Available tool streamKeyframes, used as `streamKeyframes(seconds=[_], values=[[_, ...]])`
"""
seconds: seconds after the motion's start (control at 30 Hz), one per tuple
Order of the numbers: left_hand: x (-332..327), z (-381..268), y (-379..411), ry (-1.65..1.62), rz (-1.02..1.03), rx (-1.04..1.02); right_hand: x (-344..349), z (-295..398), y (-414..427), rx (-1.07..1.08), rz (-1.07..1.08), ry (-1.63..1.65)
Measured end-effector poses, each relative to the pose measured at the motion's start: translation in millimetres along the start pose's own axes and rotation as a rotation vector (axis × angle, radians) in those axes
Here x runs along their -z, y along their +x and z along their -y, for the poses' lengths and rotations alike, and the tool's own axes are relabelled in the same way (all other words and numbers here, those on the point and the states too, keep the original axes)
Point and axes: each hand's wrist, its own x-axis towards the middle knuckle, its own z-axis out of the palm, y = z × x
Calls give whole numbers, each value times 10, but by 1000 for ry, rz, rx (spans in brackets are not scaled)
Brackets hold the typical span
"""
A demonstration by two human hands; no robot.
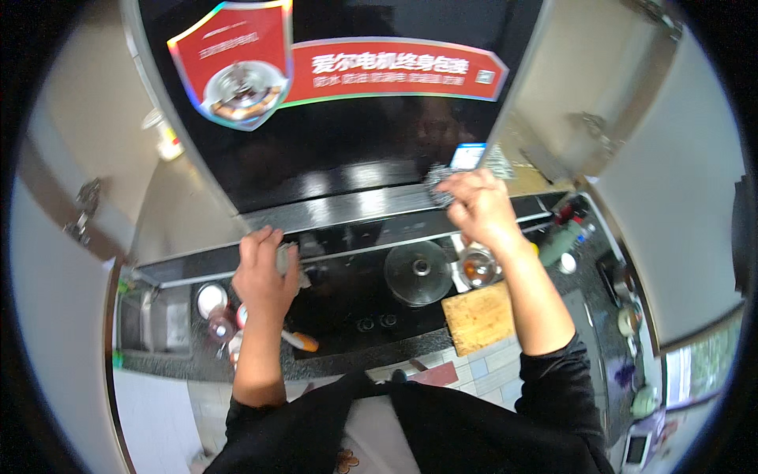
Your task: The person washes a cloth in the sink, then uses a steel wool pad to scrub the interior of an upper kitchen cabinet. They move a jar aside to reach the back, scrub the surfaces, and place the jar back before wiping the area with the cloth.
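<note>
My right hand (481,208) grips a steel wool scrubber (437,185), pressed to the right end of the shiny metal strip (349,207) along the range hood's lower edge. Above that strip rises the hood's glossy black front panel (331,142), which bears a red sticker with writing. On the left, my left hand (263,275) has a greyish cloth (291,260) between thumb and fingers, by the left end of the hood's edge. The cloth is partly hidden by the fingers. Below both hands lies a black glass cooktop (343,308).
A glass-lidded pan (418,272) stands on the cooktop, with a glass bowl (478,266) and a wooden cutting board (478,317) to its right. An orange-handled tool (303,341) lies at the cooktop's left front. Beyond are a sink (157,323), bottles (562,240) and open cabinet doors (681,178).
</note>
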Motion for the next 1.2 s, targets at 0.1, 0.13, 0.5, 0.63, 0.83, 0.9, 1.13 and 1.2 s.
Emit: streamKeyframes(seconds=[0.1,0.13,0.5,0.63,0.83,0.9,1.13,1.2], values=[[-32,11,13,-53,-2,15,193,-291,-139,-138,-12,-134],[-60,3,21,-60,7,11,162,-165,-128,-136,-16,-163],[-97,-28,-17,-99,24,49,358,-805,-330,-309,48,-316],[-87,-13,-29,-43,-14,41,153,-654,29,-414,108,-169],[-62,18,-42,30,-4,52,902,-1394,-89,-179,-162,-77],[-81,3,-34,26,1,51,1200,-1676,-246,-185,138,-411],[-58,-77,8,35,33,69,1074,-2205,-394,140,371,-582],[-33,-102,15,42,43,82,1048,-2241,-328,156,367,-515]])
